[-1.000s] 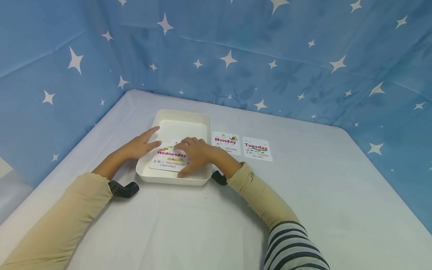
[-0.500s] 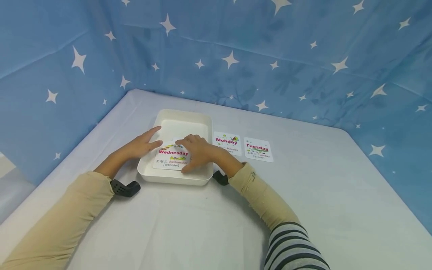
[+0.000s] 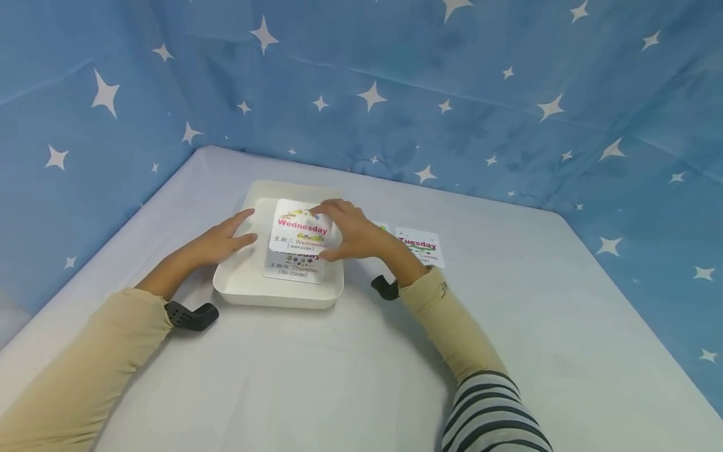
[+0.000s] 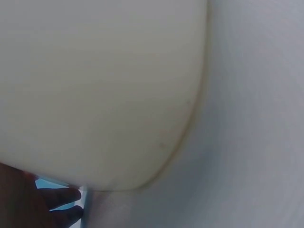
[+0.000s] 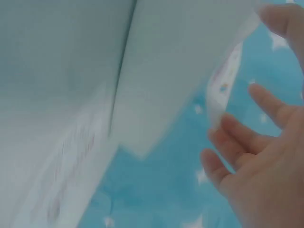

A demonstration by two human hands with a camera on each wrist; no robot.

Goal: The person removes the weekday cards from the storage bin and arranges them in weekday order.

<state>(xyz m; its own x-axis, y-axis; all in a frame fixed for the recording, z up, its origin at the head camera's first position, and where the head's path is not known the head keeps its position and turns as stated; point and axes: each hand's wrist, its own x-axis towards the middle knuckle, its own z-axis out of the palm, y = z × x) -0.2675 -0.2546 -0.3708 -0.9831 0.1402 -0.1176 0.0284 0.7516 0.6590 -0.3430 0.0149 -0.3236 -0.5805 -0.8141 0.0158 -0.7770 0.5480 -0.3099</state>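
Observation:
My right hand (image 3: 358, 232) pinches the white Wednesday card (image 3: 301, 227) by its right side, between thumb and fingers, and holds it tilted up over the white tray (image 3: 243, 292). In the right wrist view the card (image 5: 226, 80) shows as a narrow strip at the fingertips. Below it a Thursday card (image 3: 294, 273) lies in the tray, its top part covered. My left hand (image 3: 217, 242) is at the tray's left rim, thumb and fingers straight and spread apart. The left wrist view shows the tray's outer wall (image 4: 104, 95) with dark fingers (image 4: 61, 197) at the lower left.
A Tuesday card (image 3: 420, 246) lies on the white-covered table (image 3: 361, 376), right of the tray. Another card (image 3: 383, 226) beside it is mostly hidden by my right hand. Behind the table hangs a blue curtain (image 3: 480, 119) with white stars.
My right hand has lifted the Wednesday card up and away from the tray's floor, which uncovers the Thursday card beneath. The left hand stays at the rim; the view has shifted slightly.

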